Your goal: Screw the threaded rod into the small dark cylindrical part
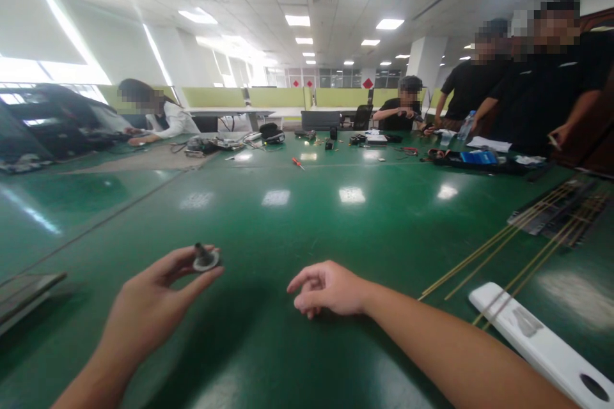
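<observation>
My left hand (153, 297) pinches a small grey metal part (205, 259), a round flange with a short shaft sticking up, held just above the green table (307, 217). My right hand (329, 287) hovers low over the table a short way to the right of it. Its fingers are loosely curled and apart, with nothing in them. The two hands do not touch.
Several thin brass rods (518, 243) and a white plastic bar (542, 342) lie at the right. A dark tray (23, 297) sits at the left edge. Tools, a red screwdriver (298, 163) and a blue box (477, 158) lie at the far end, where several people sit or stand.
</observation>
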The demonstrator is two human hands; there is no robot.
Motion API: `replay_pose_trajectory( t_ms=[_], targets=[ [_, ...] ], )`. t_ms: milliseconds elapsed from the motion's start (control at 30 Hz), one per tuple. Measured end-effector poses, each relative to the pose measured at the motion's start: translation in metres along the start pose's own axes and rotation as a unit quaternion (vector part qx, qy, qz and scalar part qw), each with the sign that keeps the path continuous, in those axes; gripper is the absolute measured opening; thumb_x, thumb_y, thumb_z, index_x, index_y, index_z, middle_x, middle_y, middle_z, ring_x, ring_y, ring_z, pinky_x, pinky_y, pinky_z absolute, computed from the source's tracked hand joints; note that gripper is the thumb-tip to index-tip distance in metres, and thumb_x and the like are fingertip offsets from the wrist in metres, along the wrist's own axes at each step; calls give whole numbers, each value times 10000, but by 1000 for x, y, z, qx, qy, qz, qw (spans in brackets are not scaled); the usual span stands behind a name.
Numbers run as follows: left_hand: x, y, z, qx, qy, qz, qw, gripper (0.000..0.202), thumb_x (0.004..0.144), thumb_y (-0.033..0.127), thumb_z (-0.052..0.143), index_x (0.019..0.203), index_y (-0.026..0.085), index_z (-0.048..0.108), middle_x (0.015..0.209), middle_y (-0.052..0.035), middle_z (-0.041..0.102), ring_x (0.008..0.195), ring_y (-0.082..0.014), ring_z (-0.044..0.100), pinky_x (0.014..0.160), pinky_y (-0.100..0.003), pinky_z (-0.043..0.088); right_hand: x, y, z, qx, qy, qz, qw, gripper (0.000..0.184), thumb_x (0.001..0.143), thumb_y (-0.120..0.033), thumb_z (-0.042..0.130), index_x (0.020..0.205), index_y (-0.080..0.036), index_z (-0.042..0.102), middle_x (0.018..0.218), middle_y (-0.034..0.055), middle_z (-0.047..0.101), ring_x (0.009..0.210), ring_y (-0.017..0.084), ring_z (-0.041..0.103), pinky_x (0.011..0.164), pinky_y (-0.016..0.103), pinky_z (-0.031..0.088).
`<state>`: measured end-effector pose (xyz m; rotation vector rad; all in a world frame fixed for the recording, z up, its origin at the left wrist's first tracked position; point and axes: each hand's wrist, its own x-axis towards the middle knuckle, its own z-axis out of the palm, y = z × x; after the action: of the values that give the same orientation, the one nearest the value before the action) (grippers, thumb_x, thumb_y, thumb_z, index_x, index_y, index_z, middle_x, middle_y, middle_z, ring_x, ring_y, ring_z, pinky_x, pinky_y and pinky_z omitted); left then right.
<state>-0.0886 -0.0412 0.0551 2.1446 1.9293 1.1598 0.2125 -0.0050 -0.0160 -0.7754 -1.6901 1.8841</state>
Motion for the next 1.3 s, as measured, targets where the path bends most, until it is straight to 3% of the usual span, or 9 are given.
replay_pose_trajectory(
  t_ms=[67, 200, 300, 367, 567, 667, 867, 1133, 1300],
  targets=[
    [14, 21, 23, -72, -57, 20, 996, 560, 783, 620, 687, 1147, 195, 663, 1073, -55, 748, 941, -250, 714, 892, -385, 561, 4, 1, -3, 0, 76, -16, 997, 444, 737, -247, 760, 1147, -146, 623, 736, -23, 644, 588, 103, 606, 558, 224, 445],
    [26, 54, 63, -138, -118, 143, 973, 433, 884, 460, 639, 1219, 185, 630, 1116, -95, 714, 961, -227, 690, 884, -349, 555, 10, 4, -10, -15, 206, -49, 977, 469, 717, -87, 641, 1163, -178, 529, 770, -43, 617, 579, 98, 593, 528, 209, 433],
    [23, 57, 83, -129, -163, 222, 953, 328, 909, 342, 623, 1212, 217, 642, 1121, -79, 701, 993, -206, 667, 898, -326, 535, 13, 10, -13, -37, 248, -74, 965, 501, 677, -35, 601, 1139, -193, 489, 814, -41, 606, 582, 90, 574, 546, 213, 444],
    [18, 51, 90, -129, -164, 240, 948, 322, 888, 298, 646, 1199, 215, 648, 1098, -77, 704, 988, -201, 665, 901, -316, 526, 13, 14, -12, -63, 254, -92, 961, 532, 658, -20, 594, 1142, -206, 473, 874, -33, 601, 590, 77, 550, 567, 212, 447],
    [12, 35, 98, -184, -181, 196, 946, 182, 820, 262, 705, 983, 184, 685, 960, -53, 719, 886, -184, 677, 829, -281, 528, 7, 15, -3, -159, 224, -101, 956, 552, 680, -60, 628, 1174, -241, 464, 991, -7, 608, 617, 77, 543, 586, 217, 443],
    [12, 35, 101, -215, -178, 172, 945, 207, 803, 283, 734, 979, 182, 692, 947, -56, 723, 878, -190, 680, 826, -294, 528, 2, 11, 1, -190, 231, -94, 950, 521, 700, -96, 652, 1172, -243, 487, 1051, 17, 602, 629, 82, 560, 598, 227, 454],
    [9, 40, 104, -241, -185, 194, 933, 227, 810, 328, 735, 982, 183, 702, 940, -76, 733, 860, -199, 686, 810, -318, 540, -2, 5, 5, -233, 249, -111, 934, 372, 747, -147, 653, 1099, -224, 562, 962, 19, 638, 692, 132, 593, 652, 258, 468],
    [9, 42, 104, -237, -178, 191, 936, 246, 791, 317, 765, 996, 191, 712, 937, -57, 733, 863, -194, 690, 813, -306, 537, -11, -4, 7, -359, 292, -133, 877, 249, 746, -175, 668, 989, -225, 648, 885, 21, 670, 724, 167, 594, 687, 286, 444],
    [8, 37, 107, -238, -187, 192, 933, 254, 786, 312, 773, 1003, 194, 716, 941, -57, 732, 865, -192, 685, 812, -302, 526, -12, -4, 7, -388, 280, -143, 866, 153, 769, -199, 667, 920, -222, 664, 819, 12, 676, 725, 170, 605, 685, 281, 436]
  ],
)
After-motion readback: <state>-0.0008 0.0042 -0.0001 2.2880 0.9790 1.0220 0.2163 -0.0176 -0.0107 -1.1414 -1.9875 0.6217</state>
